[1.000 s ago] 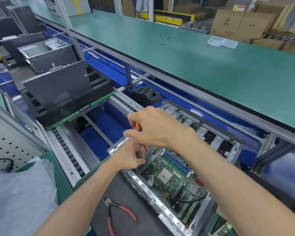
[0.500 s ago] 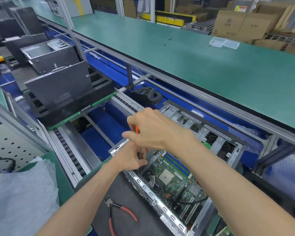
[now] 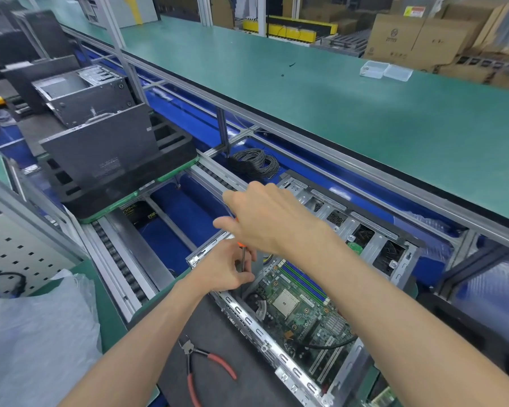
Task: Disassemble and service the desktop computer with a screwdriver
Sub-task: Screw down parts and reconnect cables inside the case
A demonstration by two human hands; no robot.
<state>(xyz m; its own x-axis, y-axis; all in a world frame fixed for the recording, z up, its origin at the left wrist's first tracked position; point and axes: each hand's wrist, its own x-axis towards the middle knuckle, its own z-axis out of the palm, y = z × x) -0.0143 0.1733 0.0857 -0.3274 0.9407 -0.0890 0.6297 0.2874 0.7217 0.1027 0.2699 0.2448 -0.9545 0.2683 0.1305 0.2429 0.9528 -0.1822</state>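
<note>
Orange-handled screwdriver (image 3: 242, 254): right hand (image 3: 272, 220) gripped handle, left hand (image 3: 228, 270) pinched shaft; motherboard (image 3: 301, 306) looked fragile; steel chassis (image 3: 279, 359) rigid.

The table (image 3: 365, 113) is plain teal green with a black edge strip; at twelve o'clock beyond it stand tan cardboard boxes (image 3: 417, 39). The open computer case (image 3: 279, 359) is bare silver metal, its motherboard (image 3: 303, 312) dark green with blue and green memory slots (image 3: 304, 279) in stripes. The screwdriver (image 3: 242, 254) shows an orange handle and a grey steel shaft. At six o'clock the pliers (image 3: 206, 368) have red grips on a dark grey mat (image 3: 235, 386). At nine o'clock, a white pegboard (image 3: 18, 257) is dotted with dark holes
</note>
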